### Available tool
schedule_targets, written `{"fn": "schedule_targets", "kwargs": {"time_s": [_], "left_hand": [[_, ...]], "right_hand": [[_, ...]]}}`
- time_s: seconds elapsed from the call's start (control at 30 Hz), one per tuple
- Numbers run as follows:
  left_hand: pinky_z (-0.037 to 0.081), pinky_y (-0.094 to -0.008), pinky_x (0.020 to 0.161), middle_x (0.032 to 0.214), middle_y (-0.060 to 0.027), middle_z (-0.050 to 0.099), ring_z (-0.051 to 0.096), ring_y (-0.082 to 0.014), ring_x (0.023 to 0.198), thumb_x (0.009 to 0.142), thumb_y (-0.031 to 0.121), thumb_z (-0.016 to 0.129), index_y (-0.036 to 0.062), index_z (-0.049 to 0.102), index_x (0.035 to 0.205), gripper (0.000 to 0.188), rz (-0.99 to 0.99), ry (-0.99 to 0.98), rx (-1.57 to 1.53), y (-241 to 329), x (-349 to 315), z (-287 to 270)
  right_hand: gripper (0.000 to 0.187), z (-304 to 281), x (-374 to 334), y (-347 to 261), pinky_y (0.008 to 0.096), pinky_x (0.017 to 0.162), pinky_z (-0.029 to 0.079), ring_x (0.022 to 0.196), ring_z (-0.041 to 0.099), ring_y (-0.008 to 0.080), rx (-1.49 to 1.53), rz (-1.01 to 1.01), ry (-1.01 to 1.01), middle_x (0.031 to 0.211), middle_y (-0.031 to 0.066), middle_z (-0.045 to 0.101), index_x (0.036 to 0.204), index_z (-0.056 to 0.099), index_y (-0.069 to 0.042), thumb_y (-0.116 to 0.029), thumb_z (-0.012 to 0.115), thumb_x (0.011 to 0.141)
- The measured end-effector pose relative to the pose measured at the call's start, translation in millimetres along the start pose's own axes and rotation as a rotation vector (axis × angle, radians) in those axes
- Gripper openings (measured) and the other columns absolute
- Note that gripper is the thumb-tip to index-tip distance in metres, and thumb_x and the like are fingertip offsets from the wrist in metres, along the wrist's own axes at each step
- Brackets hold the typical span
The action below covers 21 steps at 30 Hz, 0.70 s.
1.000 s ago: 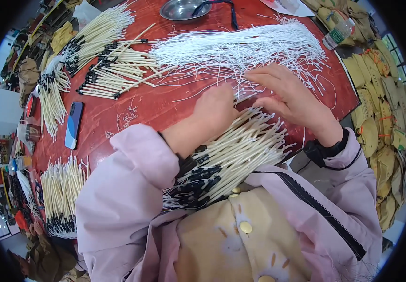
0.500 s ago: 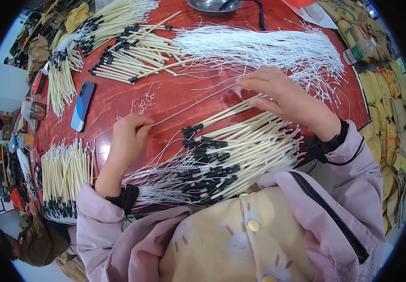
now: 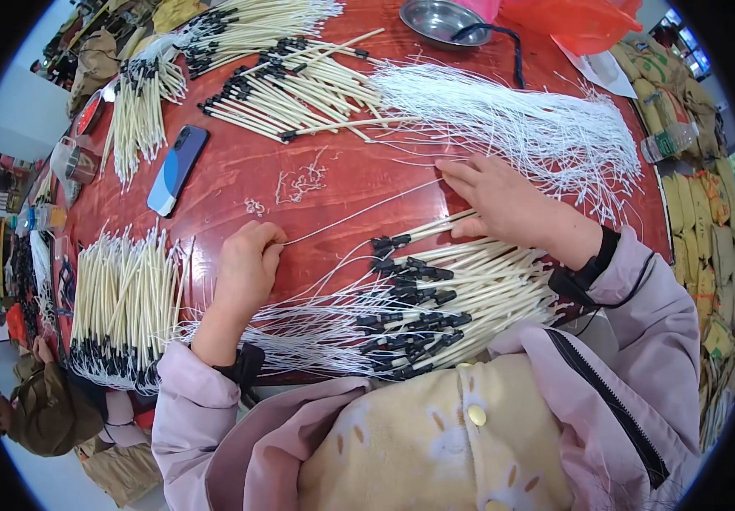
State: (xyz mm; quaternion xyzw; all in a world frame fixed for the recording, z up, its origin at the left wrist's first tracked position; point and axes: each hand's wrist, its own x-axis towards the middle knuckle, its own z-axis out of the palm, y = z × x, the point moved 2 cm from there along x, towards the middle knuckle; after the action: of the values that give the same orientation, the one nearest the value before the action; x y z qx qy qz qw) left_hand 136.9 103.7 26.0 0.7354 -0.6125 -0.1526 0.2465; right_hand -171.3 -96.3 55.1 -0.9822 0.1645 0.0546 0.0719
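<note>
A thin white string (image 3: 354,215) runs nearly straight over the red tabletop between my hands. My left hand (image 3: 248,260) is closed in a pinch on its near-left end. At the other end, the string meets the fingertips of my right hand (image 3: 503,200). Those fingers are stretched out, with the thumb apart from them; whether they grip the string is hidden. Beneath the right hand lies a pile of cream sticks (image 3: 495,285) with black end pieces (image 3: 414,319). White strings (image 3: 308,328) trail from these pieces toward my left forearm.
A bundle of cream sticks (image 3: 125,294) stands at left. More sticks (image 3: 299,89) and a heap of white strings (image 3: 512,115) lie farther back. A phone (image 3: 178,170), string scraps (image 3: 302,181), a metal bowl (image 3: 444,21) and a plastic bottle (image 3: 672,142) are also around.
The view has shifted, so the table contents appear farther right and mostly lower. Both hands keep about the same pose, with the string still stretched between them.
</note>
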Motion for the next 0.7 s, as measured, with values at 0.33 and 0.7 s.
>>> {"fn": "schedule_targets", "kwargs": {"time_s": [0.33,0.7], "left_hand": [[0.054,-0.0465,0.075,0.089,-0.0188,0.068,0.067,-0.0393,0.089,0.084,0.010,0.072,-0.0013,0.067,0.089,0.013,-0.169,-0.037,0.092,-5.1,42.9,-4.9],[0.055,-0.0475,0.079,0.095,-0.0148,0.066,0.066,-0.0390,0.092,0.088,0.007,0.058,0.0068,0.067,0.095,0.011,0.432,0.127,0.350,69.3,185.6,81.9]], "right_hand": [[0.082,1.3,-2.8,2.3,0.0438,0.109,0.039,0.125,0.050,0.0340,0.004,-0.025,-0.023,0.148,0.0172,0.050,0.132,0.058,0.012,-0.054,0.068,0.084],[0.085,-3.0,-0.7,-4.6,0.0455,0.107,0.039,0.123,0.050,0.0358,0.011,-0.068,-0.004,0.144,0.0192,0.054,0.127,0.061,0.012,-0.059,0.068,0.080]]}}
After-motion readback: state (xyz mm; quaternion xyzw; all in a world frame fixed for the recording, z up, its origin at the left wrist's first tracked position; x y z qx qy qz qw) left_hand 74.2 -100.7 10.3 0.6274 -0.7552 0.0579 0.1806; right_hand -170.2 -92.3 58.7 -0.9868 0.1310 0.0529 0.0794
